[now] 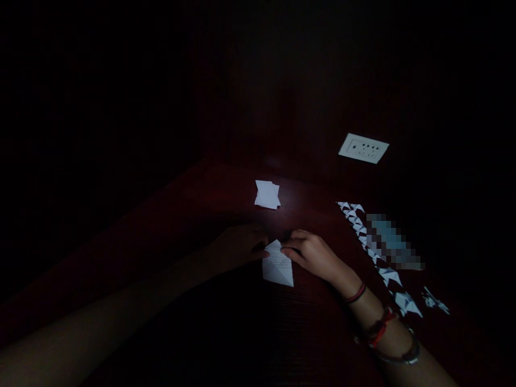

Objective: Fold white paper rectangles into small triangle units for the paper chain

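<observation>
A small piece of white paper [278,270] with faint lines of print lies on the dark red table, creased and folded to a point at its far end. My right hand [314,253] pinches its upper right edge, thumb and fingers closed on the paper. My left hand [238,243], deep in shadow, has its fingers curled and its thumb against the paper's upper left edge. Bracelets circle my right wrist and forearm. Beyond both hands sits a stack of white paper pieces [266,194].
Folded white paper shapes [365,236] run in a row along the right side, beside a pixelated bluish object [393,241]. Small white bits [435,301] lie nearer me. A white socket panel [363,148] is on the dark surface behind. Most surroundings are too dark to make out.
</observation>
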`<state>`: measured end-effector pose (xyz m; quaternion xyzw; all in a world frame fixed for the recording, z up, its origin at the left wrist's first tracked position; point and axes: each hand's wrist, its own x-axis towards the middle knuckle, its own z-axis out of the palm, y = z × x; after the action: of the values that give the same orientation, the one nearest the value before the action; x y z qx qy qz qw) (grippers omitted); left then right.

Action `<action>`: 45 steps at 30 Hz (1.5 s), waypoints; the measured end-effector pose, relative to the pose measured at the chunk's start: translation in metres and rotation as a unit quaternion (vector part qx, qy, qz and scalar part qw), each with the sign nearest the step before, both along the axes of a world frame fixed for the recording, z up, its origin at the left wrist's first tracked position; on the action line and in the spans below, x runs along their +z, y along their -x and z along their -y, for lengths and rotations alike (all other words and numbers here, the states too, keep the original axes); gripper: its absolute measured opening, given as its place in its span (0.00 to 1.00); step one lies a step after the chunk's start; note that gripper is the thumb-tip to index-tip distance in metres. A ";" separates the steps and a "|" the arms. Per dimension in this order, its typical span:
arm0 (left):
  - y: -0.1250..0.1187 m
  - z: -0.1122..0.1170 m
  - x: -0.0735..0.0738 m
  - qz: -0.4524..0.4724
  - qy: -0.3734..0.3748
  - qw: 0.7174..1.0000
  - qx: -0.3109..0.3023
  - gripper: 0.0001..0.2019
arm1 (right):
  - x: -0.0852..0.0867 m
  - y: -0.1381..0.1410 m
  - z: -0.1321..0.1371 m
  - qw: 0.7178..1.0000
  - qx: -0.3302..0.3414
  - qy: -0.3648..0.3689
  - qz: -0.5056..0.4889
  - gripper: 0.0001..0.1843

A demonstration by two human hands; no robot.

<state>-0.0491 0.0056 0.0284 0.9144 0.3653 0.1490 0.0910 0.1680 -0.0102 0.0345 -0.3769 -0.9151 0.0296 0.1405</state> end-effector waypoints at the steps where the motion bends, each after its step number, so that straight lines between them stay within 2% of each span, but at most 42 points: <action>1: 0.000 0.000 -0.002 0.001 -0.005 1.000 0.003 0.09 | 0.000 0.000 0.000 1.000 -0.002 0.003 -0.006 0.13; 8: 0.000 -0.004 -0.008 0.015 -0.015 0.998 0.055 0.11 | -0.002 0.002 0.000 0.997 -0.020 0.038 -0.064 0.12; 21: -0.005 -0.004 -0.014 0.011 -0.068 0.998 0.013 0.06 | -0.010 0.005 -0.010 0.972 -0.124 0.060 -0.188 0.06; 23: -0.006 -0.002 -0.011 0.013 -0.077 0.997 0.019 0.08 | -0.011 0.004 -0.011 0.967 -0.140 0.052 -0.206 0.14; 25: -0.007 -0.001 -0.007 0.008 -0.085 0.996 0.014 0.11 | -0.013 0.003 -0.011 0.967 -0.136 0.050 -0.212 0.26; 26: -0.007 0.000 -0.006 0.006 -0.091 0.996 0.004 0.11 | -0.014 0.003 -0.011 0.968 -0.128 0.051 -0.210 0.28; 29: -0.007 -0.001 -0.005 0.004 -0.117 0.992 -0.039 0.10 | -0.017 -0.001 -0.012 0.975 -0.105 0.054 -0.189 0.24; 32: -0.005 -0.004 -0.010 0.003 -0.133 0.990 -0.054 0.09 | -0.016 -0.006 -0.013 0.984 -0.072 0.064 -0.150 0.23; 37: -0.001 -0.007 -0.014 0.009 -0.114 0.993 -0.035 0.11 | -0.013 -0.011 -0.014 0.991 -0.038 0.067 -0.111 0.24; 45: -0.001 -0.010 -0.016 -0.004 -0.087 0.996 -0.010 0.18 | -0.010 -0.008 -0.013 0.995 -0.008 0.000 -0.101 0.12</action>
<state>-0.0483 0.0156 0.0124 0.9230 0.3422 0.1754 0.0115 0.1756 0.0024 0.0241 -0.3796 -0.8930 0.0661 0.2325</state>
